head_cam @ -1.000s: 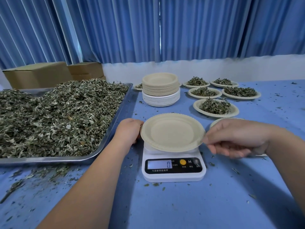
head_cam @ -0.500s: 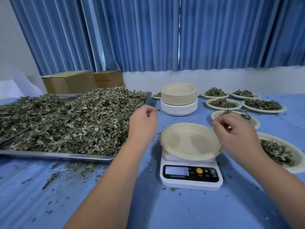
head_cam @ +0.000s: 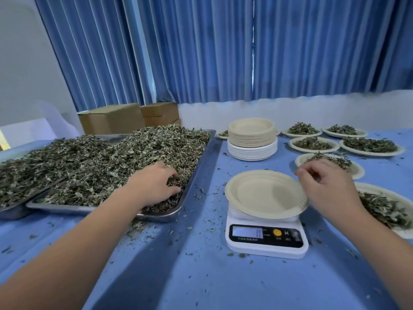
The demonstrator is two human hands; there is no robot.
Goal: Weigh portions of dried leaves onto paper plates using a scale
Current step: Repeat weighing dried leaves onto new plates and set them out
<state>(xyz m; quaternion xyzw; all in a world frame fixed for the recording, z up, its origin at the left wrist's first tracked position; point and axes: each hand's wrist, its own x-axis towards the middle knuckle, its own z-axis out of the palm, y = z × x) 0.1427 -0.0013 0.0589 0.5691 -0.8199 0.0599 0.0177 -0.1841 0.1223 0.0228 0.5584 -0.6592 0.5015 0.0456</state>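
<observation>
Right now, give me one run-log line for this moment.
left hand: digging into dried leaves in metal tray | right hand: empty, beside beige paper plate | white digital scale: plate empty

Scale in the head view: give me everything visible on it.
The kitchen scale is a small white plastic unit with rounded corners and a black front panel holding a lit pale display, a yellow round button and further dark buttons. The display appears to read zero. It sits flat on the blue table, right of the metal tray. An empty beige paper plate rests on its platform, overhanging every side. The right hand is at the plate's right rim; neither hand touches the scale itself.
</observation>
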